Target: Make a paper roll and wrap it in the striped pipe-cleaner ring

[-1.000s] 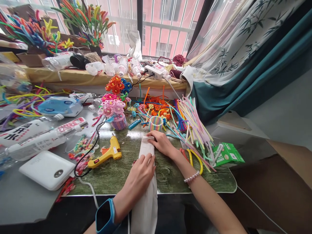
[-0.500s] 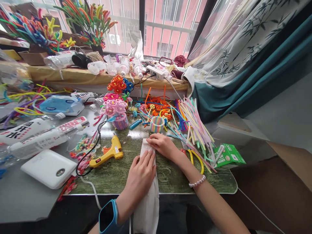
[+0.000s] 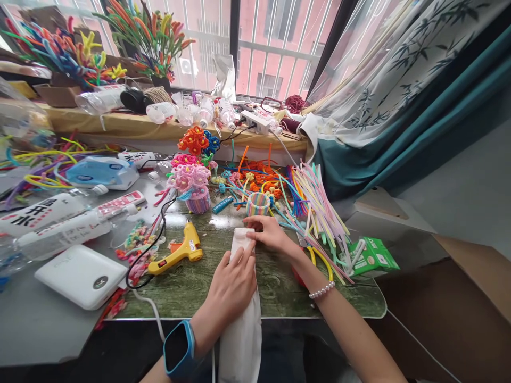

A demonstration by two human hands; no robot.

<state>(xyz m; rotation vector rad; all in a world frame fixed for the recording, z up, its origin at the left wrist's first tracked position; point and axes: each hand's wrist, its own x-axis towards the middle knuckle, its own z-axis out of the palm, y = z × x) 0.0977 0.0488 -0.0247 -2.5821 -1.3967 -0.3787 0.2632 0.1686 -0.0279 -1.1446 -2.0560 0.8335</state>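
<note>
A long white cloth-like strip (image 3: 241, 340) runs from the green tabletop down over its front edge. My left hand (image 3: 235, 276), with a blue watch on the wrist, lies flat on the strip, fingers extended. At the strip's far end, my right hand (image 3: 269, 234) has its thumb on the right corner, with the fingers bent above; whether it grips the material is unclear. Beyond the right hand stands a striped ring-shaped pot (image 3: 257, 204). A yellow glue gun (image 3: 179, 252) lies to the left of the hands.
Pink pipe-cleaner flowers (image 3: 188, 178) stand in a striped pot. A white power bank (image 3: 82, 276) and bottles (image 3: 66, 231) lie left. Loose pipe cleaners (image 3: 319, 197), yellow-handled scissors (image 3: 327, 263) and a green packet (image 3: 373, 254) are right.
My right hand has drawn back from lying over the strip's far end to its right corner, its fingers now raised. My left hand has shifted slightly on the strip.
</note>
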